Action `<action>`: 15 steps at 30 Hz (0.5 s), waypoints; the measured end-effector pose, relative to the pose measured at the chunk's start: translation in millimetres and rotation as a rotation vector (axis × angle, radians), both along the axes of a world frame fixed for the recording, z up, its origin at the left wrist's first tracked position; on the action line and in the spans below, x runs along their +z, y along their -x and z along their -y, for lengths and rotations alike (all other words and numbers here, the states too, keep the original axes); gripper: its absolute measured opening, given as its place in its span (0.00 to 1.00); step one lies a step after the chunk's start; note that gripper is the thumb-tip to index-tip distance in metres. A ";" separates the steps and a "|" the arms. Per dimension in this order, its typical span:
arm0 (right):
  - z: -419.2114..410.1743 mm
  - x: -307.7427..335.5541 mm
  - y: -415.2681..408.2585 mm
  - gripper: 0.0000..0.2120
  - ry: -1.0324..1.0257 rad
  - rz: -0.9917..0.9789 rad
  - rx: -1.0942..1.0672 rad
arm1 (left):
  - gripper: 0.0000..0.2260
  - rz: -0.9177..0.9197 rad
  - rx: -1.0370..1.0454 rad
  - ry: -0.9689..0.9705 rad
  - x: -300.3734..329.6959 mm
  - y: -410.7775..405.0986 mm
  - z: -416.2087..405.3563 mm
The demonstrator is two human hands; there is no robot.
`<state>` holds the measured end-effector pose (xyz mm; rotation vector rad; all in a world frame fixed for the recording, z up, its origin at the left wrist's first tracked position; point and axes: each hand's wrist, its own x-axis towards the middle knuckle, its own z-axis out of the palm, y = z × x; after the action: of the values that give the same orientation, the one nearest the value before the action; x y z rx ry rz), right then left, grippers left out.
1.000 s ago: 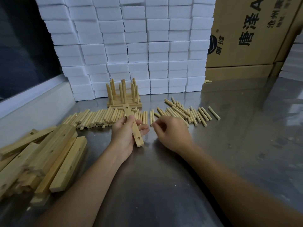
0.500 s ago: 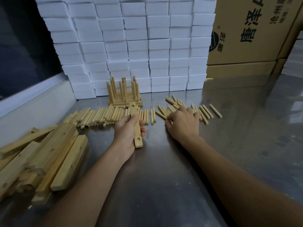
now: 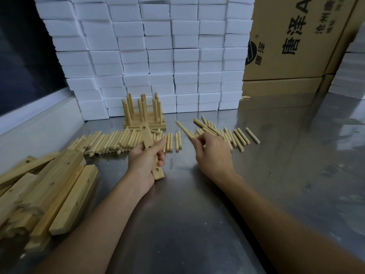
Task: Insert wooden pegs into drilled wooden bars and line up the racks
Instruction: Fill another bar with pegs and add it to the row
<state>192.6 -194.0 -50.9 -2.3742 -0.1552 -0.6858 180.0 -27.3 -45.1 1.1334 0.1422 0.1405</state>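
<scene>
Centrally, the left hand (image 3: 145,161) grips a drilled bar (image 3: 151,151); at its 2 o'clock the right hand (image 3: 212,153) pinches a peg (image 3: 184,130) above loose pegs (image 3: 235,136) (steel surface (image 3: 197,214)). Finished racks (image 3: 144,115) stand at 12, spare bars (image 3: 49,192) at 8.

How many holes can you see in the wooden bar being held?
2: one hole near the far end of the bar, another hole near its near end, below the left hand, which may hide more.
</scene>
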 end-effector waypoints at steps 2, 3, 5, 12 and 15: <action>-8.5 0.5 8.0 0.09 -0.075 0.055 0.121 | 0.06 -0.009 0.014 0.037 0.8 0.2 -1.3; -12.0 0.5 11.2 0.09 -0.089 0.075 0.167 | 0.06 -0.005 0.014 0.057 1.3 0.2 -2.0; -16.4 0.4 15.2 0.10 -0.073 0.094 0.244 | 0.04 0.011 -0.002 0.081 1.9 0.5 -2.8; -20.2 1.6 19.2 0.09 0.044 0.138 0.336 | 0.04 0.032 -0.029 0.086 0.0 -0.3 -4.3; -22.5 4.1 22.6 0.16 0.005 0.148 0.378 | 0.05 0.060 -0.076 0.005 -2.4 -0.5 -3.0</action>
<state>170.0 -171.4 -46.8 -2.2099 -0.6505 -0.6735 180.4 -24.3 -47.5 1.1272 0.0457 0.1066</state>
